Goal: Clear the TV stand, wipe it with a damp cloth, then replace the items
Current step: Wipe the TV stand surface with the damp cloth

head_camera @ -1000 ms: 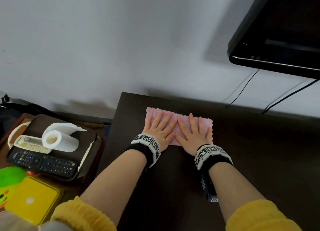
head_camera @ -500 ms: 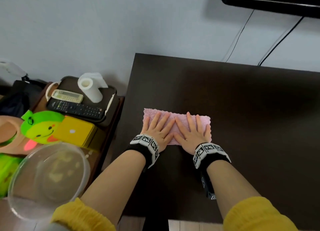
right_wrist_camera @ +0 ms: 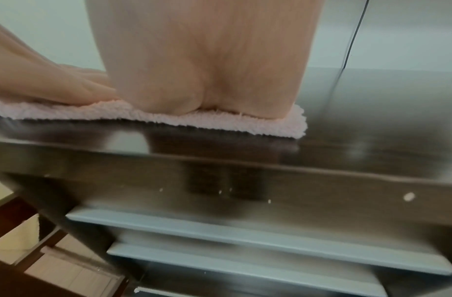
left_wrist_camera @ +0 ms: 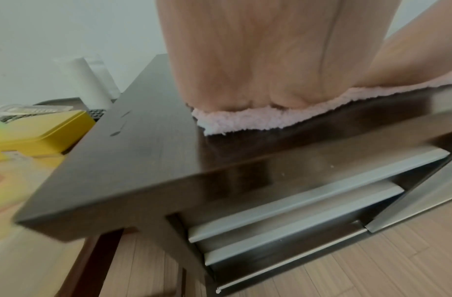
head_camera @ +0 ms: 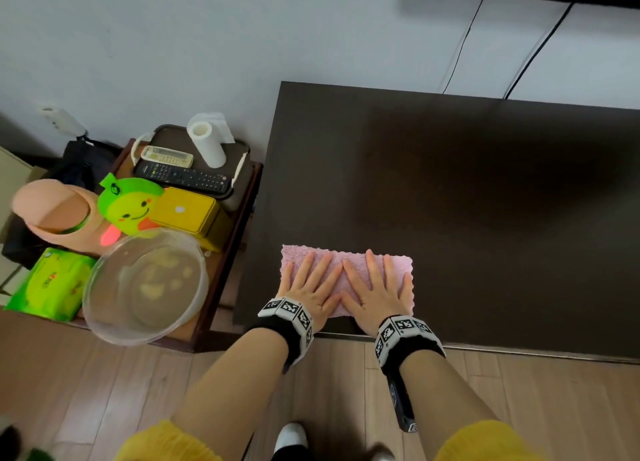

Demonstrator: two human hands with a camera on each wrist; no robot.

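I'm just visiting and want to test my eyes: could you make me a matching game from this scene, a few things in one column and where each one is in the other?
Things:
1. pink cloth
2. paper roll
3. clear bowl
4. black remote

Places:
A. front corner of the side table, nearest the person
B. standing upright on the dark tray
C. flat under both hands on the TV stand
D. lying along the tray's front edge

Pairs: 1-C, 2-B, 3-A, 4-D
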